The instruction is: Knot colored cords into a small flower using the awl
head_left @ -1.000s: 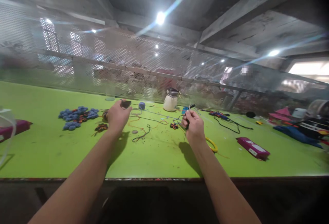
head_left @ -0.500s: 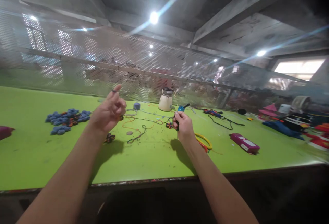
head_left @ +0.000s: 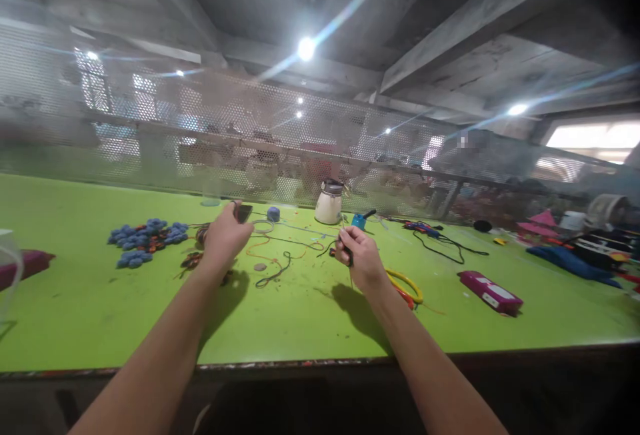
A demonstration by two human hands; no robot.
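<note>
My left hand (head_left: 226, 235) reaches over the table, thumb and forefinger around a dark, block-like thing (head_left: 244, 213) whose kind I cannot make out. Beside that hand lie dark and orange yarn pieces (head_left: 192, 260), partly covered by my wrist. Further left sits a cluster of blue yarn flowers (head_left: 135, 238). My right hand (head_left: 361, 258) is closed on a thin rod with a dark grip (head_left: 349, 256); its slim tip points upward. A dark strand of yarn (head_left: 327, 247) runs close to these fingers. Between my hands, loose dark green yarn (head_left: 274, 279) curls on the green table (head_left: 300, 328).
A pale jug (head_left: 329, 207) and a blue container (head_left: 359, 221) stand at the back, with a blue yarn ball (head_left: 273, 214) to their left. On the right are yellow rings (head_left: 406, 283), a purple box (head_left: 491, 293) and dark cords (head_left: 440, 248). Perforated mesh (head_left: 280, 148) lines the back.
My left hand has come down from a raised, pointing pose to the dark thing. My right hand keeps its hold on the rod. The view has shifted slightly left and up.
</note>
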